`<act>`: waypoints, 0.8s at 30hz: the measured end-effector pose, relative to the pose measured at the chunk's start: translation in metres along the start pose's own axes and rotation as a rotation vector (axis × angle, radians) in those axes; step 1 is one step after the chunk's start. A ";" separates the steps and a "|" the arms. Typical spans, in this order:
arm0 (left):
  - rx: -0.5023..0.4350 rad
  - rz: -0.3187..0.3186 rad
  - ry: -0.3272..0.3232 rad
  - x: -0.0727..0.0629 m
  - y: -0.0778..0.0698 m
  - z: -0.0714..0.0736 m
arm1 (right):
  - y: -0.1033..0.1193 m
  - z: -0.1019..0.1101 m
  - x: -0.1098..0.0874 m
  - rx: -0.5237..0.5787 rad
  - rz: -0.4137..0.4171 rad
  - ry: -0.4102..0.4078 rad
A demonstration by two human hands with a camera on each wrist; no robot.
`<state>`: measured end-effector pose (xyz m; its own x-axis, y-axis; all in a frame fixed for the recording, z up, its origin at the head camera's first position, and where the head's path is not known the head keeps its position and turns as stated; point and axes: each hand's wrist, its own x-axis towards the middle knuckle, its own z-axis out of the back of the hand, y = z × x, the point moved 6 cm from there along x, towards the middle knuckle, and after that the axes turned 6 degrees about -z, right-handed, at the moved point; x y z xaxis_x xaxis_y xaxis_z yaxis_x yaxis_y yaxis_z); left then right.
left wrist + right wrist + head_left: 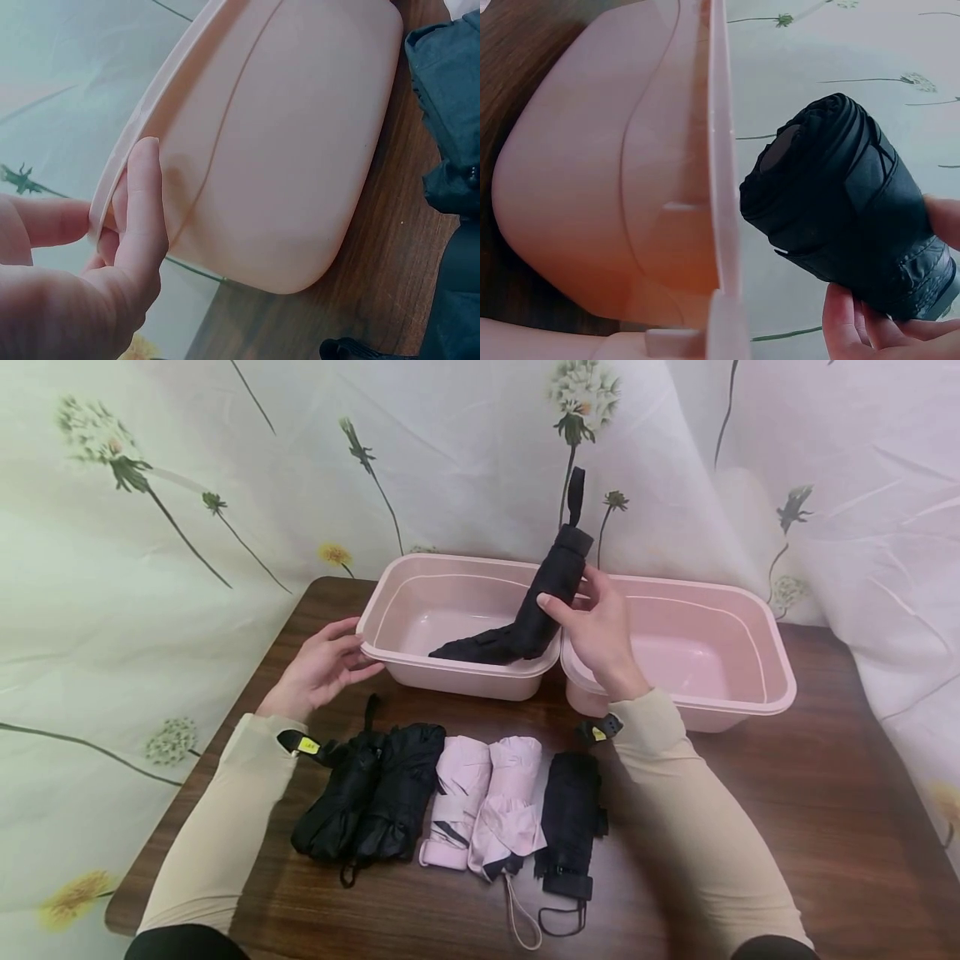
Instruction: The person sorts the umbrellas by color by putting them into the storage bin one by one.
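My right hand (pixel 603 631) grips a black folded umbrella (pixel 557 581), tilted with its strap end up, over the right end of the left pink tub (pixel 465 681). Dark fabric spreads leftward from its lower end inside that tub; whether it belongs to the same umbrella, I cannot tell. The right wrist view shows the rolled end of the umbrella (pixel 832 180) between thumb and fingers. At the tub's left end, my left hand (pixel 322 668) pinches the rim (pixel 124 157) between thumb and fingers.
A second pink tub (pixel 720 714) stands close on the right. In front lie two black umbrellas (pixel 397 793) at left, two pale pink umbrellas (pixel 513 793) in the middle and a black umbrella (pixel 570 818) at right, on a brown wooden table (pixel 810 827). Flowered cloth (pixel 465 468) hangs behind.
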<state>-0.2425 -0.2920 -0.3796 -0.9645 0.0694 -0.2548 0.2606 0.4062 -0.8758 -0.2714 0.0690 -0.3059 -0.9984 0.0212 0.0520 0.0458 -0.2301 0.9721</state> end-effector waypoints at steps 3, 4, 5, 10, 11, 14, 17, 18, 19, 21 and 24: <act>0.001 0.001 -0.003 0.000 0.000 0.000 | -0.002 -0.002 0.001 -0.028 -0.008 0.000; 0.001 0.000 -0.004 0.000 0.001 0.000 | -0.002 -0.002 0.001 -0.036 -0.012 -0.002; 0.003 0.000 -0.005 0.000 0.001 0.000 | -0.003 -0.003 0.001 -0.040 -0.015 -0.002; 0.028 -0.010 -0.009 0.001 0.001 0.001 | -0.006 -0.007 0.003 -0.074 -0.021 0.015; 0.031 -0.011 -0.010 0.001 0.001 0.001 | -0.007 -0.008 0.003 -0.094 -0.020 0.024; 0.037 -0.014 -0.013 0.002 0.001 0.001 | -0.009 -0.009 0.003 -0.182 -0.025 0.040; 0.031 -0.014 -0.009 0.002 0.001 0.001 | -0.007 -0.007 0.001 -0.266 -0.013 0.032; 0.032 -0.014 -0.011 0.002 0.001 0.001 | -0.005 -0.006 0.000 -0.285 -0.008 0.027; 0.037 -0.015 -0.013 0.002 0.000 0.001 | -0.004 -0.004 -0.001 -0.303 -0.001 0.024; 0.052 -0.013 -0.017 0.003 0.000 0.001 | -0.001 0.000 -0.003 -0.316 0.010 0.019; 0.093 -0.009 -0.033 0.005 0.001 0.001 | 0.003 0.007 -0.007 -0.325 0.019 0.022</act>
<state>-0.2467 -0.2922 -0.3820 -0.9652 0.0356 -0.2592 0.2567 0.3203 -0.9119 -0.2641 0.0753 -0.3015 -0.9981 -0.0062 0.0616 0.0556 -0.5286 0.8470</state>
